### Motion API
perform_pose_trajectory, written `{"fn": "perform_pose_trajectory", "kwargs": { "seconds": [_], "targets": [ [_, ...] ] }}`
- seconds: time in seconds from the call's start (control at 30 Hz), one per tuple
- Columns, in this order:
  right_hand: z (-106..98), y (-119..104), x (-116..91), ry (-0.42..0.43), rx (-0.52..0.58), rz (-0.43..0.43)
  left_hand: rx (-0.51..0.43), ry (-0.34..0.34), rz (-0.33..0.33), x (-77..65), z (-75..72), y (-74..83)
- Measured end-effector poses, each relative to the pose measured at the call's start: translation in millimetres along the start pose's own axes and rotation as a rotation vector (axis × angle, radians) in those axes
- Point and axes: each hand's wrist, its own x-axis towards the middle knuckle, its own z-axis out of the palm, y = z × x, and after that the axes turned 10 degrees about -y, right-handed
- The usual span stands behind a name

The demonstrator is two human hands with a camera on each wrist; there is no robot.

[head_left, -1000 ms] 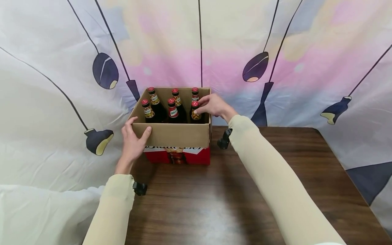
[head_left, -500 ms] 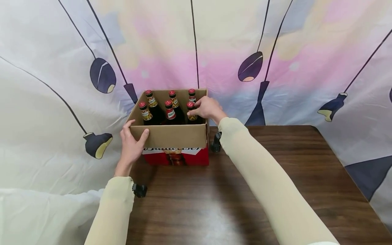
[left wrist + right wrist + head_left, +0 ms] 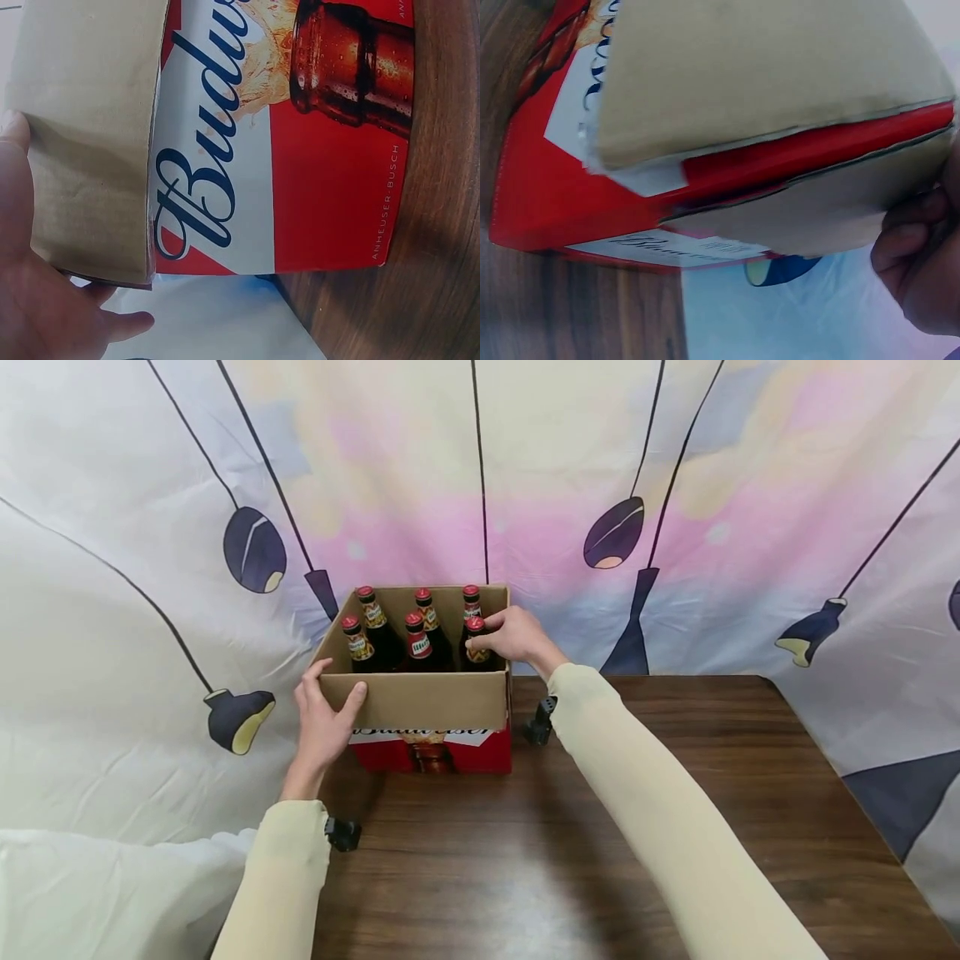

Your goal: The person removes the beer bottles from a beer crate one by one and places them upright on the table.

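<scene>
An open Budweiser cardboard box (image 3: 431, 752) stands on the table, red below with plain brown flaps folded outward. Several dark beer bottles with red caps stand inside it in two rows; their lower parts are hidden. My right hand (image 3: 522, 635) pinches the neck of the front right beer bottle (image 3: 477, 655) between thumb and fingers. In the right wrist view, curled fingers (image 3: 904, 244) of that hand lie against the right flap. At the front left corner, my left hand (image 3: 324, 727) grips the box, its thumb on the brown front flap (image 3: 90, 150) and its fingers over the left side.
The dark wood table (image 3: 465, 868) extends to the front and right of the box. A printed cloth backdrop (image 3: 540, 460) hangs directly behind it, and white fabric (image 3: 112, 893) covers the left side.
Since half a second ago, my right hand and the front right bottle have shifted slightly right within the box. My left hand keeps its grip. The head view has moved a little.
</scene>
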Motion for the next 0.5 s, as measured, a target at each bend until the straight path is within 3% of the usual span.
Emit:
{"fn": "perform_pose_trajectory", "kwargs": {
  "seconds": [0.33, 0.5],
  "targets": [
    [6.7, 10.3, -4.8, 0.059, 0.248, -0.06, 0.0, -0.026, -0.032, -2.4, -3.0, 0.9],
    [0.6, 6.9, -7.1, 0.102, 0.284, -0.098, -0.004, -0.034, -0.036, -1.3, -5.0, 2.6]
  ]
}}
